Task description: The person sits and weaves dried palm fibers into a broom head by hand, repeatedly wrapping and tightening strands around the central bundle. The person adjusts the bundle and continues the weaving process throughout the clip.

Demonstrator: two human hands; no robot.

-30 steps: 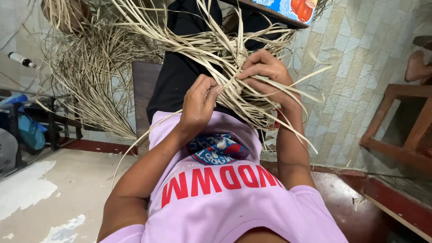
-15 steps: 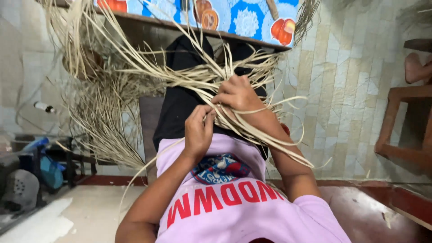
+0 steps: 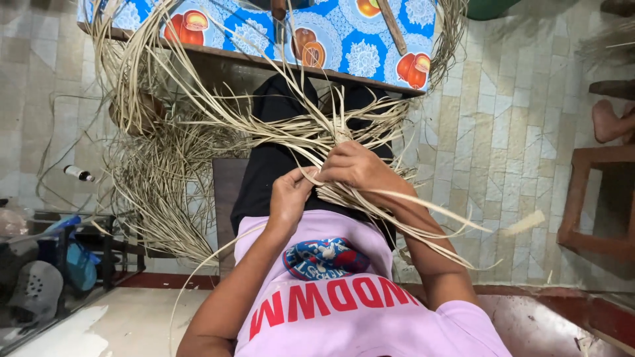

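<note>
I look down over my pink shirt and black trousers at a tangle of long dry straw strips (image 3: 264,135) lying across my lap. My left hand (image 3: 290,196) pinches a strip where the strands cross. My right hand (image 3: 356,166) is closed around a bunch of strips just beside it, and loose ends trail off to the right past my forearm. More strips fan out to the left in a loose heap (image 3: 165,178) on the tiled floor.
A table with a blue patterned cloth (image 3: 344,39) stands ahead of my knees. A small bottle (image 3: 79,174) lies on the floor at left, near a low rack with bags (image 3: 59,258). At right are a wooden stool (image 3: 595,198) and another person's foot (image 3: 612,122).
The view has tipped downward, bringing the blue-clothed table into sight. Both hands have stayed together on the strips and have lowered toward my lap.
</note>
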